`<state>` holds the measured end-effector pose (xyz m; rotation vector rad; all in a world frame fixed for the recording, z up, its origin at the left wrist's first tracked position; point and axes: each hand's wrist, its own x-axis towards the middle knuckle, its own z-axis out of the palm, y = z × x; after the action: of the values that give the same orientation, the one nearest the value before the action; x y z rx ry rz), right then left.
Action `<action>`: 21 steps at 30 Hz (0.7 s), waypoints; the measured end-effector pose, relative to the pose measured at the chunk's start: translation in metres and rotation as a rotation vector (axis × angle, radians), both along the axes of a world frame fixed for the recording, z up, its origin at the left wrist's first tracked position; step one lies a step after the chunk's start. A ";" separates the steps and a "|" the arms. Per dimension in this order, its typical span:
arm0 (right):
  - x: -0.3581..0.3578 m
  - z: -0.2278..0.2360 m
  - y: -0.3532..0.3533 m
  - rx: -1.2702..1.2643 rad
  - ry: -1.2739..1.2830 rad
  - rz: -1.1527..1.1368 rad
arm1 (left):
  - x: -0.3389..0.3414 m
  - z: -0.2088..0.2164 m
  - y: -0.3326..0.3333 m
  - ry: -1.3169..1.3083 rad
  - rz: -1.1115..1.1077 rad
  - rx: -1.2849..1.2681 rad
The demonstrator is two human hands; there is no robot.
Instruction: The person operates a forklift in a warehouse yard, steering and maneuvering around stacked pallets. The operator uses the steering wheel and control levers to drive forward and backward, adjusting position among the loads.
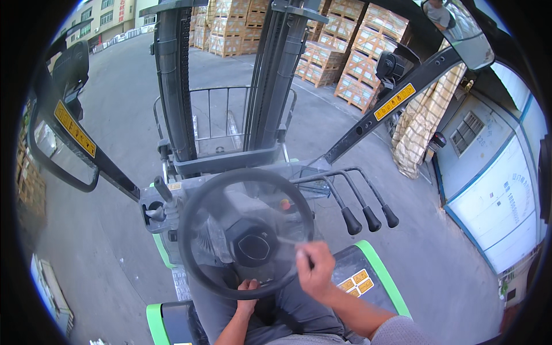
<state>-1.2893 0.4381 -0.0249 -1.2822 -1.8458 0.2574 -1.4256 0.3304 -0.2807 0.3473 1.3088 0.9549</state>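
A black steering wheel (190,210) fills the middle of the view, its spokes smeared by motion. At its lower right rim my right hand (315,269) is closed in a fist on the wheel, with a small dark part showing between thumb and fingers. My left hand (248,285) is at the bottom of the wheel, above my lap. Its fingers are curled together, and the rim crosses over it, so what they hold, if anything, is hidden. Three black-knobbed levers (371,219) stand to the right of the wheel, apart from my right hand.
Ahead rises the forklift mast (172,86) with a load guard (227,89). Stacked wooden crates (230,29) stand beyond it, and more crates (359,75) farther right. A blue-white cabin wall (497,190) is at the right. Black roof posts (368,123) frame the view; a mirror (468,37) hangs upper right.
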 end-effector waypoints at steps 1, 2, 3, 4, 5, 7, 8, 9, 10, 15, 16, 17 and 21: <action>-0.004 0.006 0.019 -0.028 0.102 -0.109 | -0.002 -0.006 0.003 0.002 0.019 0.006; -0.011 0.014 0.045 -0.026 0.146 -0.149 | -0.002 -0.011 0.005 -0.012 0.029 0.004; -0.022 0.021 0.074 -0.047 0.200 -0.206 | 0.000 -0.016 0.004 -0.029 0.020 -0.052; -0.041 0.028 0.100 0.046 0.257 -0.165 | 0.002 -0.022 0.002 0.030 -0.013 -0.040; -0.067 0.033 0.120 0.112 0.254 -0.148 | 0.006 -0.027 -0.001 0.088 -0.059 -0.071; -0.143 0.034 0.132 0.129 0.356 -0.017 | 0.014 -0.037 -0.006 0.294 -0.156 0.060; -0.177 0.031 0.120 0.164 0.303 0.141 | 0.018 -0.041 -0.009 0.433 -0.211 0.224; -0.204 0.025 0.089 0.141 0.319 0.229 | 0.022 -0.043 -0.009 0.557 -0.331 0.238; -0.215 0.018 0.057 0.181 0.243 0.268 | 0.026 -0.045 -0.007 0.628 -0.291 0.269; -0.072 -0.023 -0.059 0.125 0.077 0.424 | 0.027 -0.041 0.014 0.134 -0.027 -0.367; -0.029 -0.025 -0.053 0.114 -0.018 0.404 | 0.027 -0.042 0.019 -0.086 0.084 -0.494; 0.004 -0.022 -0.041 0.075 -0.045 0.326 | 0.029 -0.042 0.010 0.053 -0.065 -0.274; 0.022 0.001 0.055 0.115 0.178 -0.026 | 0.044 -0.062 -0.015 0.225 -0.096 0.005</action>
<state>-1.2670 0.4935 -0.0239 -1.1658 -1.6677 0.2401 -1.3814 0.3149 -0.3430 0.5284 1.4803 0.8565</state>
